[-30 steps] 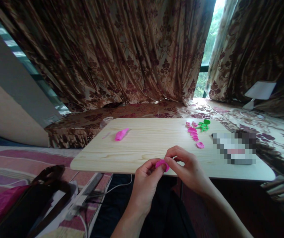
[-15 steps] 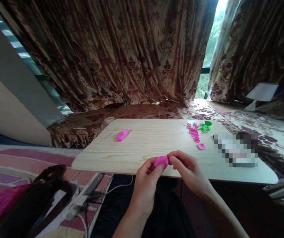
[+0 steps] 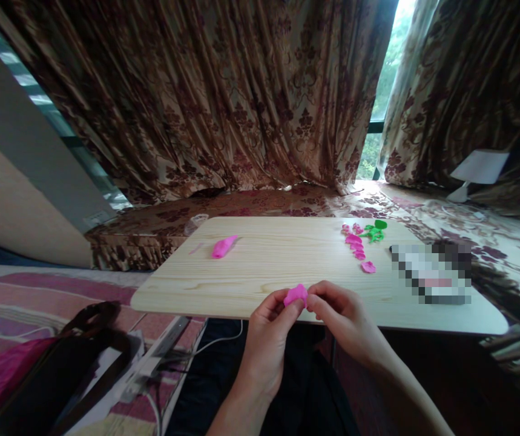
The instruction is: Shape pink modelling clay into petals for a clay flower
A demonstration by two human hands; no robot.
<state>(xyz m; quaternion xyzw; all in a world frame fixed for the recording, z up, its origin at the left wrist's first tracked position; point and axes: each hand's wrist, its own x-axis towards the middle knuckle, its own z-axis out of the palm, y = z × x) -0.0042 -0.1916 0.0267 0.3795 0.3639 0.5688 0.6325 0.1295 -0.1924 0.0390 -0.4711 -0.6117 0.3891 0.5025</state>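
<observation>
A thin, flattened piece of pink modelling clay (image 3: 296, 295) is held above the table's front edge. My left hand (image 3: 271, 321) is closed on it, thumb in front and fingers behind. The thumb and forefinger of my right hand (image 3: 339, 309) pinch its right edge. On the table to the left lies a larger pink clay lump (image 3: 224, 247) with a pointed end. Several pink petal-like pieces (image 3: 355, 242) form a row at the right, with one separate pink petal (image 3: 368, 267) nearer me. Green leaf-like pieces (image 3: 375, 233) lie beside the row.
The pale wooden table (image 3: 260, 260) has rounded corners. A blurred-out flat object (image 3: 432, 275) lies at its right side. A clear container (image 3: 197, 224) stands behind the left corner. A power strip (image 3: 155, 357) and a dark bag (image 3: 60, 369) are at the lower left.
The pink clay piece has tilted slightly, its upper edge now higher. My right fingers have shifted a little along its right edge. Things on the table have stayed put.
</observation>
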